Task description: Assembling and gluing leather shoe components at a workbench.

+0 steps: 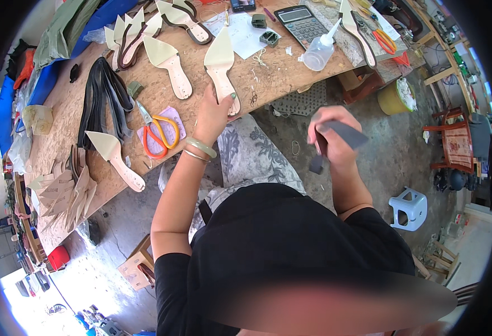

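Observation:
My left hand (213, 112) reaches forward and rests its fingers on the heel end of a pale pointed shoe insole (219, 64) lying near the front edge of the chipboard workbench (268, 84). Bangles sit on that wrist. My right hand (335, 137) is held over my lap, away from the bench, closed on a folded sheet of dark grey abrasive paper (344, 134). A second pale insole (167, 61) lies just left of the first one.
Orange-handled scissors (159, 133), black straps (103, 95), a calculator (302, 22), a squeeze bottle (320, 50) and stacked insoles (67, 193) lie on the bench. On the concrete floor stand a small white plastic stool (409, 208) and a yellow bucket (396, 98).

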A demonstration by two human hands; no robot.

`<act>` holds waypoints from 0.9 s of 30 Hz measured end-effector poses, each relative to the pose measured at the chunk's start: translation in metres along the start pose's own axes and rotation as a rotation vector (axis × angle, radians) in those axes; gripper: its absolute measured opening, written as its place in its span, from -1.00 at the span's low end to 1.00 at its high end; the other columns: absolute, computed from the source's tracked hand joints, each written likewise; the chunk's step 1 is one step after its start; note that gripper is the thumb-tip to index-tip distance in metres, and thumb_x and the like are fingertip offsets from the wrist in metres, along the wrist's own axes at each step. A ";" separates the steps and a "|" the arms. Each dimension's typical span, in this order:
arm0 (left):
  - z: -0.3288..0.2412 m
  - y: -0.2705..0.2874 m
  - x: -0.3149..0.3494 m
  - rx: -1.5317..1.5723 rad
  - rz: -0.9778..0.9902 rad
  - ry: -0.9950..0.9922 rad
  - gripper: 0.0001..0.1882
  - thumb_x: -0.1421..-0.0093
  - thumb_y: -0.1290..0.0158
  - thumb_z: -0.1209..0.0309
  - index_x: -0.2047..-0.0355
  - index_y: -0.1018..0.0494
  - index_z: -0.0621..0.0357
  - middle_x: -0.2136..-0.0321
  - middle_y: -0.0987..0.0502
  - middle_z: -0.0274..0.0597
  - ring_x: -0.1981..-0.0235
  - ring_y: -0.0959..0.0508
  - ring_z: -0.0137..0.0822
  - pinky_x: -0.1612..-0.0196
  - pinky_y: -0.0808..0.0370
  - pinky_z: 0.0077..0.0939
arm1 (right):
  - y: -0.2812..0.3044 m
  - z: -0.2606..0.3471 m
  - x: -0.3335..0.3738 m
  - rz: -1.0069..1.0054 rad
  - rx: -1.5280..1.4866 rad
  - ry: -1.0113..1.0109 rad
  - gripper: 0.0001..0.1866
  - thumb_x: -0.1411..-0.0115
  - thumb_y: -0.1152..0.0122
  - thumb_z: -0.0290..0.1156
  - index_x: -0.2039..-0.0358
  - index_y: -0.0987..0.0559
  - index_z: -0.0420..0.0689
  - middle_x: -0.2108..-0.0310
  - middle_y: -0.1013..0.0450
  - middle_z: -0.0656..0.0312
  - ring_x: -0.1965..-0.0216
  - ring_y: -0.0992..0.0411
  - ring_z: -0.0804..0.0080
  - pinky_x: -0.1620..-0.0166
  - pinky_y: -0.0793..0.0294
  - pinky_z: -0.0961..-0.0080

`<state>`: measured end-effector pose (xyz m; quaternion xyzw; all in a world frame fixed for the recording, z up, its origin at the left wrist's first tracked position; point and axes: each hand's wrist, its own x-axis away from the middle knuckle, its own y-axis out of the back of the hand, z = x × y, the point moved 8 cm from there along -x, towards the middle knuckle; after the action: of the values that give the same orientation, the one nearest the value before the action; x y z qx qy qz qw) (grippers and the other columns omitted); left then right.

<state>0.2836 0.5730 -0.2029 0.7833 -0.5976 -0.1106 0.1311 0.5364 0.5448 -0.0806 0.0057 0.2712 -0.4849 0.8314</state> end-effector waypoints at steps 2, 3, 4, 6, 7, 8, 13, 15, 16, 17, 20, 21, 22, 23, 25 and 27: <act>-0.009 0.006 0.002 -0.366 0.008 -0.132 -0.60 -0.23 -0.02 0.36 -0.02 -0.27 0.30 0.26 -0.51 0.30 0.21 -0.59 0.01 0.34 -0.58 -0.22 | 0.005 -0.010 -0.008 -0.066 0.026 -0.106 -0.90 -0.24 -0.11 -0.58 0.26 -0.51 -0.35 0.50 -0.48 0.10 0.51 -0.48 0.45 0.40 -0.46 0.58; -0.011 0.008 0.001 -0.489 0.033 -0.147 -0.58 -0.23 -0.01 0.34 -0.02 -0.26 0.33 0.29 -0.51 0.34 0.23 -0.59 0.05 0.32 -0.57 -0.18 | 0.007 -0.014 -0.013 -0.097 0.008 -0.148 -0.89 -0.24 -0.12 -0.56 0.25 -0.51 -0.33 0.51 -0.49 0.11 0.51 -0.48 0.46 0.39 -0.46 0.59; -0.015 0.010 0.001 -0.601 0.044 -0.176 -0.56 -0.23 0.00 0.32 -0.02 -0.25 0.36 0.31 -0.51 0.38 0.25 -0.59 0.09 0.30 -0.55 -0.14 | 0.007 -0.013 -0.019 -0.119 0.003 -0.113 -0.88 -0.25 -0.14 -0.52 0.24 -0.51 -0.31 0.51 -0.51 0.14 0.48 -0.49 0.48 0.36 -0.46 0.62; -0.017 0.012 -0.003 -0.775 0.072 -0.151 -0.54 -0.25 0.02 0.29 0.00 -0.25 0.43 0.39 -0.54 0.30 0.32 -0.60 0.10 0.31 -0.55 -0.11 | 0.010 -0.012 -0.029 -0.149 0.026 -0.115 -0.86 -0.25 -0.15 -0.51 0.22 -0.51 -0.31 0.50 -0.52 0.15 0.46 -0.50 0.50 0.34 -0.46 0.62; -0.021 0.013 -0.005 -0.840 0.063 -0.180 -0.53 -0.26 0.03 0.27 0.01 -0.24 0.46 0.43 -0.56 0.26 0.36 -0.60 0.10 0.31 -0.55 -0.10 | 0.011 -0.011 -0.034 -0.162 0.038 -0.116 -0.85 -0.25 -0.16 -0.50 0.22 -0.51 -0.31 0.50 -0.52 0.16 0.46 -0.50 0.50 0.33 -0.47 0.62; -0.018 0.014 -0.008 -0.874 0.087 -0.129 -0.52 -0.26 0.03 0.25 0.02 -0.24 0.48 0.46 -0.56 0.24 0.38 -0.60 0.11 0.32 -0.55 -0.10 | 0.009 -0.007 -0.040 -0.122 0.052 -0.065 -0.80 -0.26 -0.12 -0.51 0.14 -0.47 -0.34 0.47 -0.50 0.08 0.45 -0.52 0.41 0.40 -0.51 0.60; -0.015 0.022 -0.015 -0.936 0.206 -0.015 -0.45 -0.28 0.05 0.19 -0.01 -0.21 0.53 0.53 -0.56 0.17 0.43 -0.61 0.11 0.35 -0.55 -0.13 | 0.005 -0.002 -0.049 -0.082 0.080 -0.032 -0.76 -0.26 -0.12 -0.54 0.08 -0.50 -0.36 0.43 -0.53 0.10 0.37 -0.55 0.34 0.24 -0.54 0.52; -0.021 0.028 -0.011 -1.036 0.195 0.036 -0.42 -0.29 0.06 0.14 -0.03 -0.22 0.51 0.43 -0.57 0.21 0.38 -0.61 0.10 0.31 -0.55 -0.16 | 0.004 -0.005 -0.048 -0.068 0.076 -0.068 -0.79 -0.26 -0.12 -0.54 0.12 -0.50 -0.35 0.42 -0.54 0.08 0.36 -0.55 0.34 0.24 -0.53 0.52; -0.024 0.029 -0.006 -1.088 0.201 0.087 -0.41 -0.29 0.06 0.11 -0.04 -0.22 0.49 0.39 -0.57 0.22 0.35 -0.61 0.10 0.29 -0.55 -0.17 | 0.004 -0.005 -0.048 -0.074 0.049 -0.072 -0.80 -0.26 -0.13 -0.53 0.14 -0.50 -0.34 0.42 -0.54 0.08 0.36 -0.55 0.34 0.24 -0.53 0.52; -0.046 0.027 0.000 -1.008 0.125 -0.067 -0.40 -0.29 0.06 0.09 -0.05 -0.24 0.46 0.33 -0.56 0.20 0.32 -0.61 0.03 0.27 -0.55 -0.21 | 0.002 -0.006 -0.047 -0.072 0.011 -0.071 -0.82 -0.26 -0.13 -0.52 0.16 -0.50 -0.33 0.41 -0.54 0.07 0.36 -0.55 0.34 0.24 -0.53 0.52; -0.096 0.011 0.030 -0.388 0.184 -0.362 -0.41 -0.29 0.03 0.04 -0.07 -0.30 0.34 0.17 -0.53 0.10 0.26 -0.61 -0.20 0.19 -0.53 -0.31 | -0.004 -0.014 -0.046 -0.084 -0.042 -0.126 -0.84 -0.26 -0.14 -0.48 0.21 -0.50 -0.31 0.40 -0.55 0.06 0.37 -0.55 0.35 0.25 -0.52 0.52; -0.107 0.000 0.043 0.084 0.357 -0.363 -0.44 -0.29 0.01 0.04 -0.07 -0.32 0.30 0.12 -0.51 0.02 0.25 -0.60 -0.32 0.17 -0.52 -0.35 | -0.008 -0.017 -0.046 -0.086 -0.061 -0.141 -0.84 -0.26 -0.14 -0.47 0.22 -0.50 -0.30 0.40 -0.55 0.05 0.37 -0.55 0.35 0.26 -0.52 0.52; -0.111 -0.020 0.054 0.230 0.495 -0.305 -0.47 -0.30 0.01 0.08 -0.05 -0.35 0.31 0.18 -0.53 -0.03 0.27 -0.59 -0.33 0.20 -0.51 -0.38 | -0.010 -0.021 -0.048 -0.092 0.010 -0.168 -0.83 -0.26 -0.14 -0.45 0.22 -0.50 -0.29 0.39 -0.55 0.05 0.37 -0.55 0.34 0.27 -0.52 0.52; -0.115 -0.038 0.066 0.400 0.613 -0.265 -0.50 -0.31 0.01 0.12 -0.04 -0.38 0.32 0.24 -0.55 -0.09 0.29 -0.58 -0.35 0.23 -0.50 -0.42 | -0.012 -0.024 -0.053 -0.093 0.070 -0.181 -0.82 -0.26 -0.14 -0.44 0.21 -0.50 -0.29 0.39 -0.55 0.06 0.37 -0.55 0.34 0.27 -0.53 0.52; -0.110 -0.057 0.080 0.560 0.801 -0.107 -0.56 -0.33 0.03 0.18 -0.02 -0.40 0.32 0.35 -0.56 -0.18 0.36 -0.56 -0.39 0.28 -0.48 -0.49 | -0.008 -0.025 -0.067 -0.138 0.121 -0.151 -0.81 -0.27 -0.13 -0.42 0.21 -0.50 -0.29 0.37 -0.55 0.05 0.38 -0.55 0.34 0.28 -0.53 0.51; -0.088 -0.068 0.092 0.534 0.941 0.128 -0.62 -0.35 0.05 0.25 0.00 -0.40 0.32 0.44 -0.54 -0.26 0.46 -0.53 -0.44 0.32 -0.47 -0.56 | 0.007 -0.020 -0.093 -0.182 0.081 -0.033 -0.81 -0.27 -0.12 -0.41 0.21 -0.50 -0.28 0.35 -0.55 0.04 0.38 -0.54 0.33 0.29 -0.52 0.51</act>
<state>0.3983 0.5078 -0.1447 0.4423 -0.8819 0.1633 -0.0009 0.4972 0.6284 -0.0573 0.0067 0.2372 -0.5689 0.7874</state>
